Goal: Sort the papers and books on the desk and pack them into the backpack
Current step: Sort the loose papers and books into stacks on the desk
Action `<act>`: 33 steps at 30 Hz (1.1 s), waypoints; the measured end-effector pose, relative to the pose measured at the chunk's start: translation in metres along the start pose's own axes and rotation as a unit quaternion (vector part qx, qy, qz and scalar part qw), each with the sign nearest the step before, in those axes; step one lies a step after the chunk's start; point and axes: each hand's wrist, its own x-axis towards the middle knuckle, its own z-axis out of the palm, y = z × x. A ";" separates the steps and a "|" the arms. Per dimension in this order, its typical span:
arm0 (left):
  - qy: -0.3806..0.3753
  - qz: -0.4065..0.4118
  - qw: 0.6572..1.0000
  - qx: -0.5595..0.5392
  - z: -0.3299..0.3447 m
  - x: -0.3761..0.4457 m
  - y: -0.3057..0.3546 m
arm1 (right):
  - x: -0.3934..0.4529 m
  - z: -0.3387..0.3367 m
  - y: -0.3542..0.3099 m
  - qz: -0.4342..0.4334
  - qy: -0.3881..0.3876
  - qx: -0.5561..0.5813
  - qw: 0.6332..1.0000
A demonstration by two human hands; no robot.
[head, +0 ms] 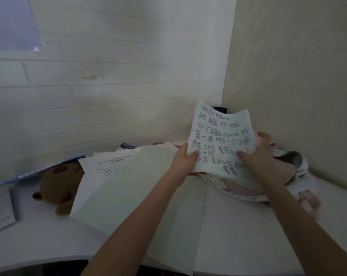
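Both hands, left hand (pixel 185 159) and right hand (pixel 257 156), grip the handwritten paper (pixel 220 136) above the open pink backpack (pixel 268 180), whose inside is hidden.

I have only the one head view, looking forward and down from above the near edge of the white desk (pixel 238 226) toward its far right corner, where the brick-pattern wall (pixel 109 86) meets the plain beige wall (pixel 297 76). It sits close: both forearms reach in from the bottom of the frame.
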 end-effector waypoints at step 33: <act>0.159 -0.077 0.883 0.436 -0.192 -0.035 -0.018 | -0.111 0.090 0.003 -0.250 -0.495 -0.178 0.813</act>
